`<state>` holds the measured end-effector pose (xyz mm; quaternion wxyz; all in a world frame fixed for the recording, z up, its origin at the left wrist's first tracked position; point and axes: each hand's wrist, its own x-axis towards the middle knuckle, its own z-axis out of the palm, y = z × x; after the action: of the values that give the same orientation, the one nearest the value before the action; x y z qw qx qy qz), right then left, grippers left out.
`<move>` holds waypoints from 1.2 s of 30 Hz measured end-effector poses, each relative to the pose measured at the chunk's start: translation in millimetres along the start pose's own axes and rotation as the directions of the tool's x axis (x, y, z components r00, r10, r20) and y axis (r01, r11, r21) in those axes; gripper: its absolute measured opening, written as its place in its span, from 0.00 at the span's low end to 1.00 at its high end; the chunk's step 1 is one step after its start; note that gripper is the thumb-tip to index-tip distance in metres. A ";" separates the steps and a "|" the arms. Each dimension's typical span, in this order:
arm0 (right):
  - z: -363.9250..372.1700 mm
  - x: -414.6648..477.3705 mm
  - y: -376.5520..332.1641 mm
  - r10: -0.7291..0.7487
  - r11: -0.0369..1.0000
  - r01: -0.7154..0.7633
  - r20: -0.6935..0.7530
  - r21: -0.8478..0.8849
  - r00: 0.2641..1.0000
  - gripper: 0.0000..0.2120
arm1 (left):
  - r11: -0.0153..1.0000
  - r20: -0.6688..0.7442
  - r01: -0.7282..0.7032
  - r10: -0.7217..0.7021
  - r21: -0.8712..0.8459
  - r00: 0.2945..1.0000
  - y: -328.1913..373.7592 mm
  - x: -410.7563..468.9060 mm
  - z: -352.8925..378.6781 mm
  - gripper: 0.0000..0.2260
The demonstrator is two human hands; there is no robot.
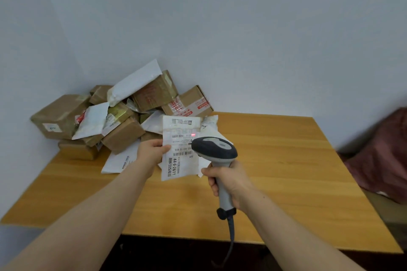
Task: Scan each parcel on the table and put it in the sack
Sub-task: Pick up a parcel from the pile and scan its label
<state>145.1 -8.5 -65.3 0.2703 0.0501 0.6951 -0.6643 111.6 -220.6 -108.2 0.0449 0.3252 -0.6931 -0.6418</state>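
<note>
Head view, looking down over the tabletop (286, 160): my left hand (154, 152) pinches a flat white parcel (182, 130) by its near-side edge, thumb on the printed face and fingers curled behind, holding it up with the label (176, 160) turned toward me. My right hand (229, 180) is wrapped tight round the grey handle of the scanner (214, 149). Its dark head hovers just beside and in front of the parcel and covers the label's right part. A cable (231, 233) trails down from the handle past the table edge.

A red spot (193, 134) glows on the label just above the scanner head, near a small upper barcode. The wider barcode sits lower, level with my left thumb and partly hidden behind the scanner head.

I judge the scan to be in progress, and the beam looks too close and too high. To read cleanly, I would draw the right hand back toward me, so the light spreads into a full line. I would tilt the head down until that line crosses the whole wide barcode. My left hand should hold the soft mailer flat and taut, thumb clear of the bars.

Beyond my left hand, a heap of parcels (123, 114), brown boxes and white mailers, waits against the wall (242, 28). Well off to the right of my right hand lies a dark red fabric shape (383, 156), blurred; I cannot tell whether it is the sack.
</note>
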 end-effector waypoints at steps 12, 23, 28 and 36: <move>-53.1 -11.0 18.0 0.024 0.981 0.003 -0.138 0.196 0.990 0.04 | 0.996 0.143 -0.001 -0.013 0.091 0.990 -5.5 -6.8 56.5 0.10; -279.6 -54.1 55.1 0.071 0.894 0.203 -0.573 0.400 0.816 0.10 | 0.991 0.552 -0.053 -0.022 0.119 0.833 24.2 -110.0 272.3 0.05; -401.0 -116.4 63.6 0.058 0.885 0.278 -0.680 0.374 0.731 0.11 | 0.990 0.749 -0.071 -0.043 0.120 0.662 34.2 -202.5 412.9 0.05; -562.8 -179.5 66.5 0.160 0.771 0.429 -0.796 0.470 0.584 0.14 | 0.949 0.878 -0.171 -0.164 0.265 0.450 53.8 -295.4 577.0 0.13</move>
<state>152.0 585.9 -61.6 -0.1587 0.3714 0.4823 -0.7774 45.4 424.2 -53.2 -0.3767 -0.0590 -0.7064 -0.5963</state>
